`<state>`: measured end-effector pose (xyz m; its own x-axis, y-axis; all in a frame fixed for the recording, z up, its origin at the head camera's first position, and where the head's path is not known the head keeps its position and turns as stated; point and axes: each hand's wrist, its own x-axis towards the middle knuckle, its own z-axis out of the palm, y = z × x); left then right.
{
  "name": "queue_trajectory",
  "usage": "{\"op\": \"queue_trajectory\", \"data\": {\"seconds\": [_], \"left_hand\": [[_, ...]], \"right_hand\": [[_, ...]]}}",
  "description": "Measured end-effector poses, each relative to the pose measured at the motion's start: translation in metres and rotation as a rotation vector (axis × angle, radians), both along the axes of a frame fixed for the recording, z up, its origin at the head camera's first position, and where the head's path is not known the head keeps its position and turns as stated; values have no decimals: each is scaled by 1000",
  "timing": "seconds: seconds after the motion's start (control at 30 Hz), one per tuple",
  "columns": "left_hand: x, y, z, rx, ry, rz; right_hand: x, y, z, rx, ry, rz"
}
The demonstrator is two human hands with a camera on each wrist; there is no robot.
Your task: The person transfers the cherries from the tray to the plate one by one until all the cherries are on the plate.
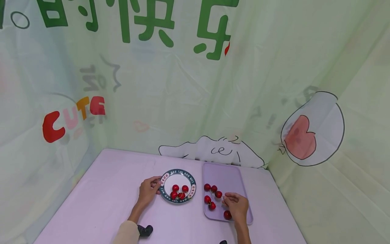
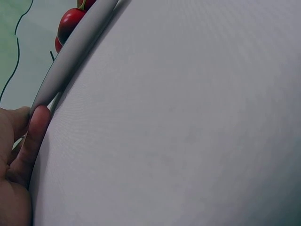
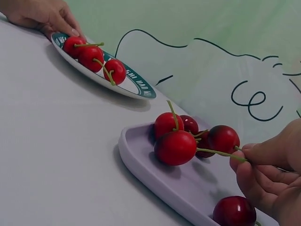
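My left hand (image 1: 148, 190) grips the left rim of a round plate (image 1: 164, 196) with a dark green lettered border. In the left wrist view, a finger (image 2: 38, 127) lies under the rim. Several red cherries (image 1: 175, 188) sit together on the plate. Over the right side of a pale purple tray (image 1: 223, 174), my right hand (image 1: 239, 206) pinches a cherry stem between thumb and fingertip. That stem leads to a dark red cherry (image 3: 224, 139) among several others on the tray. One more cherry (image 3: 234, 211) lies below my right hand, near the tray's front edge.
Plate and tray stand side by side on a light purple table (image 1: 122, 176). A printed curtain (image 1: 182, 101) hangs behind the table and along its sides. A small black object (image 1: 145, 231) shows beside my left sleeve, and another dark one (image 1: 223, 242) at the bottom edge.
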<state>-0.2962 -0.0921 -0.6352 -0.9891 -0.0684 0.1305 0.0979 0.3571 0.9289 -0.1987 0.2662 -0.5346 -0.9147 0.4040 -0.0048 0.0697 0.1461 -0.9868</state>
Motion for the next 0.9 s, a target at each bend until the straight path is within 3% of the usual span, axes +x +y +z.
{"op": "queue_trajectory", "data": {"seconds": [0.33, 0.9], "left_hand": [[0, 1, 2, -1, -14, 2], [0, 0, 3, -3, -4, 13]], "right_hand": [[-5, 7, -20, -199, 16, -24], [-5, 9, -22, -314, 8, -30]]}}
